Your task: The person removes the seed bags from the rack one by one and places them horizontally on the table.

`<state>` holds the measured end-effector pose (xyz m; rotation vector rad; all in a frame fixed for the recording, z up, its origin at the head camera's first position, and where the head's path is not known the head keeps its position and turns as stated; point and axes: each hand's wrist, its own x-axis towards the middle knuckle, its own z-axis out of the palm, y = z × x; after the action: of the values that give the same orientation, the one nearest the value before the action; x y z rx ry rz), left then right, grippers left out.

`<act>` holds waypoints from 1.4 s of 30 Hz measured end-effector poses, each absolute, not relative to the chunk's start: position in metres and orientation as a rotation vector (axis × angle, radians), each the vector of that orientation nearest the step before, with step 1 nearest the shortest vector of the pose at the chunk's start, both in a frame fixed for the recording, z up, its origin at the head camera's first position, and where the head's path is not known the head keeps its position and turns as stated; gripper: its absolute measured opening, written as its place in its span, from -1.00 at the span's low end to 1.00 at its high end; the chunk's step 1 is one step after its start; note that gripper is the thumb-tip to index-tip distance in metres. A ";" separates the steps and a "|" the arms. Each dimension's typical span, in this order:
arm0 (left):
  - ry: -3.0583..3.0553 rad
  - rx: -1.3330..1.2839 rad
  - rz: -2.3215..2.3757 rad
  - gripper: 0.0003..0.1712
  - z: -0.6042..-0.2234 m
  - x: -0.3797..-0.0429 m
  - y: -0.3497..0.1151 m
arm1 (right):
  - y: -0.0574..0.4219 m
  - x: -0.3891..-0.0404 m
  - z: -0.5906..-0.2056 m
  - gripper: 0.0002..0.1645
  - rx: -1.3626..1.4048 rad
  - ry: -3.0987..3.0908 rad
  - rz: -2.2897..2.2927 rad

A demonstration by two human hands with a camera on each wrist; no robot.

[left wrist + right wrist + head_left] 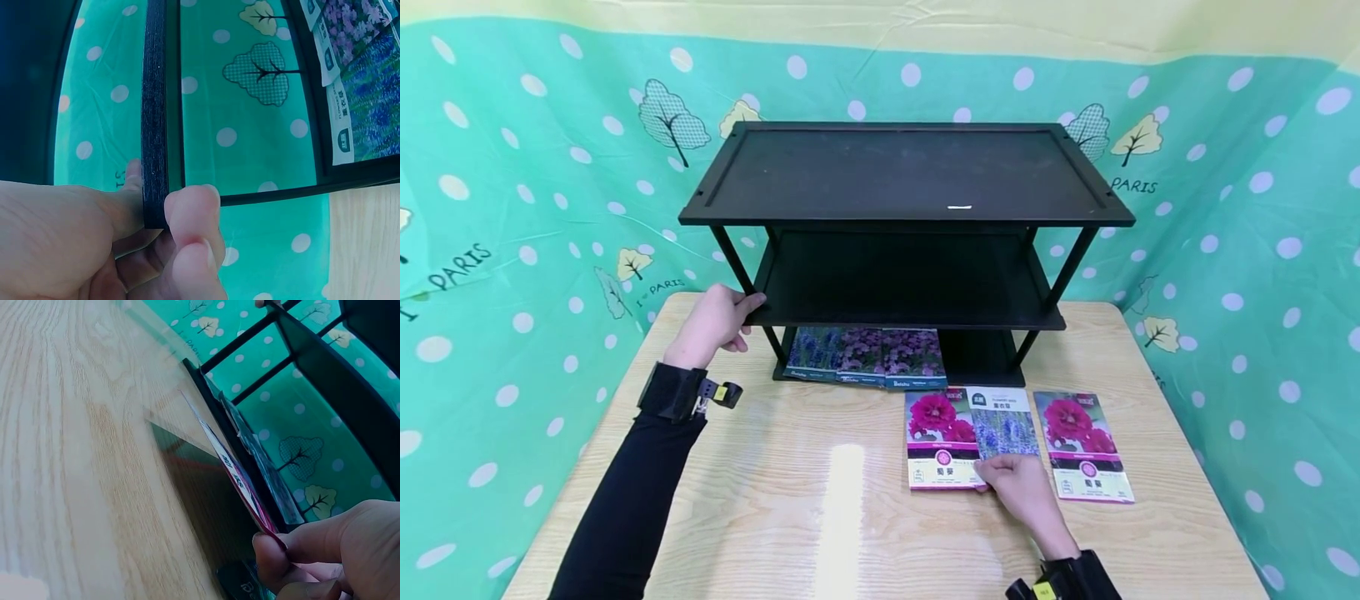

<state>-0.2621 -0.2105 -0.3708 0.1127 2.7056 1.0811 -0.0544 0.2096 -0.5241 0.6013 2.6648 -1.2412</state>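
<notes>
My left hand (pixel 717 323) grips the left front corner of the middle board of a black three-tier shelf (pixel 895 279), thumb on top. In the left wrist view the fingers curl round the board's dark edge (pixel 155 119). My right hand (pixel 1021 492) pinches the lower right corner of a pink-flower seed packet (pixel 934 468) between thumb and finger. The right wrist view shows this packet (pixel 240 481) tilted up off the table. Beside it lies a blue-flower seed packet (pixel 1004 421), partly covered by my right hand. Another pink-flower packet (pixel 1084 446) lies further right.
Three purple and blue flower packets (pixel 865 354) lie side by side on the left of the bottom board (pixel 977 358). The top board (pixel 895 175) overhangs the lower ones. A pale wooden table (pixel 775 500) stands before a green dotted curtain (pixel 512 250).
</notes>
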 end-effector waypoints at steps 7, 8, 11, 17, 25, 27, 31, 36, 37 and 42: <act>2.697 0.085 1.077 -0.44 -0.369 -0.262 -0.209 | 0.205 -0.058 -0.524 -0.79 0.581 2.680 -1.249; 2.695 0.082 1.076 -0.44 -0.369 -0.262 -0.209 | 0.204 -0.059 -0.525 -0.79 0.579 2.687 -1.243; 2.695 0.077 1.074 -0.44 -0.369 -0.261 -0.209 | 0.201 -0.060 -0.526 -0.80 0.573 2.691 -1.234; 2.693 0.090 1.086 -0.47 -0.369 -0.261 -0.209 | 0.199 -0.060 -0.522 -0.77 0.532 2.717 -1.200; 2.691 0.118 1.107 -0.48 -0.370 -0.260 -0.211 | 0.197 -0.062 -0.516 -0.71 0.533 2.715 -1.182; 2.690 0.126 1.104 -0.48 -0.370 -0.260 -0.212 | 0.196 -0.062 -0.514 -0.70 0.555 2.694 -1.194; 2.687 0.125 1.107 -0.49 -0.369 -0.261 -0.211 | 0.194 -0.062 -0.508 -0.66 0.579 2.680 -1.200; 2.683 0.115 1.112 -0.49 -0.370 -0.262 -0.211 | 0.192 -0.063 -0.500 -0.64 0.574 2.670 -1.192; 2.684 0.115 1.110 -0.48 -0.370 -0.262 -0.211 | 0.192 -0.063 -0.499 -0.64 0.577 2.664 -1.189; 2.679 0.105 1.111 -0.48 -0.371 -0.262 -0.212 | 0.191 -0.064 -0.498 -0.66 0.555 2.675 -1.180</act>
<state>-0.2621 -0.2122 -0.3714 0.1048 2.6788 1.1113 -0.0636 0.1906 -0.4976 0.5552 2.6754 -1.1805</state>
